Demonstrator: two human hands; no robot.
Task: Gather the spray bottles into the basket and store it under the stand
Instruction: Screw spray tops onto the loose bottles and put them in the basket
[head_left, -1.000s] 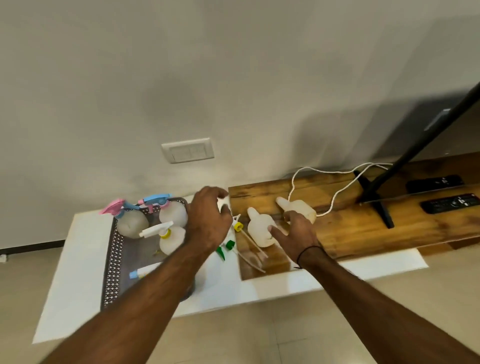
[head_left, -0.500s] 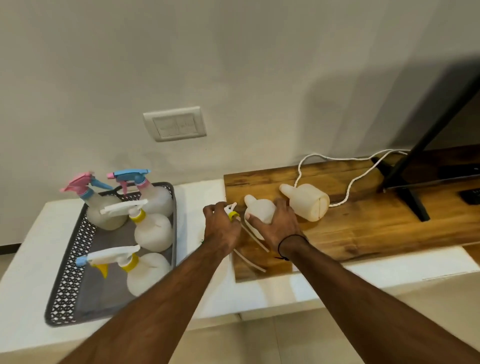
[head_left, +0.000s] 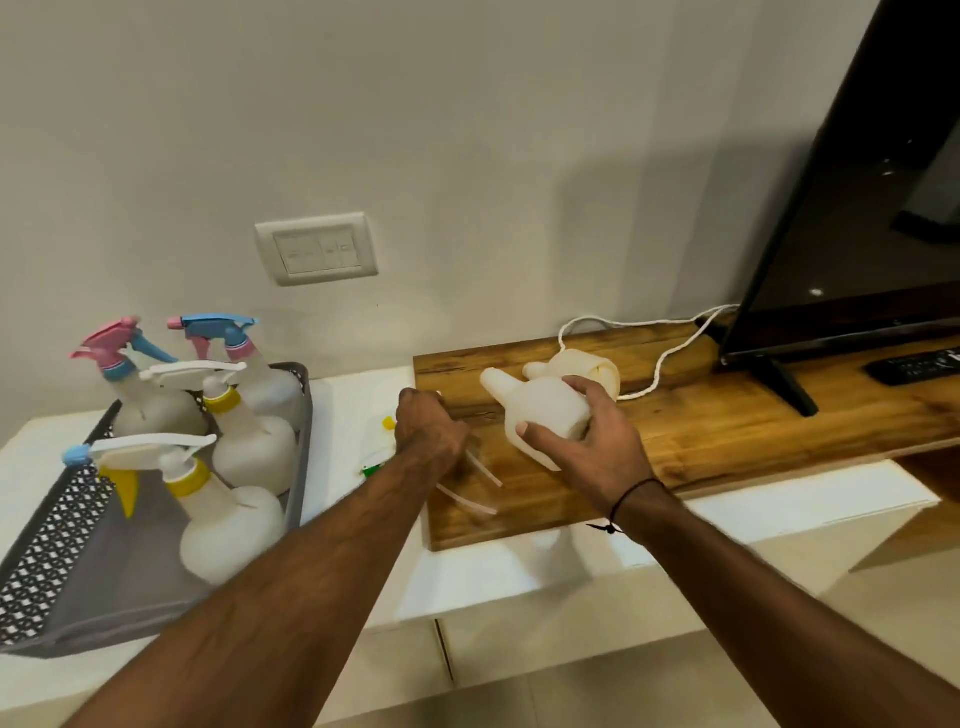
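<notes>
Evidently the right hand (head_left: 582, 447) had closed around a capless white bottle (head_left: 540, 410) over the wooden board's (head_left: 727, 431) left end, neck tilted leftward toward the left hand (head_left: 428, 431), which was curled over a loose trigger head (head_left: 382, 441), probably to refit it. Four assembled spray bottles (head_left: 244, 441) stood in the grey basket (head_left: 67, 530) at the white stand's (head_left: 519, 571) left edge; a second capless bottle (head_left: 576, 369) lay just behind.

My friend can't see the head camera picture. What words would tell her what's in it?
A person's right hand grips a capless white bottle over a wooden board, while the left hand closes on a sprayer head beside it. To the left, a grey basket holds four spray bottles; another capless bottle lies behind.
</notes>
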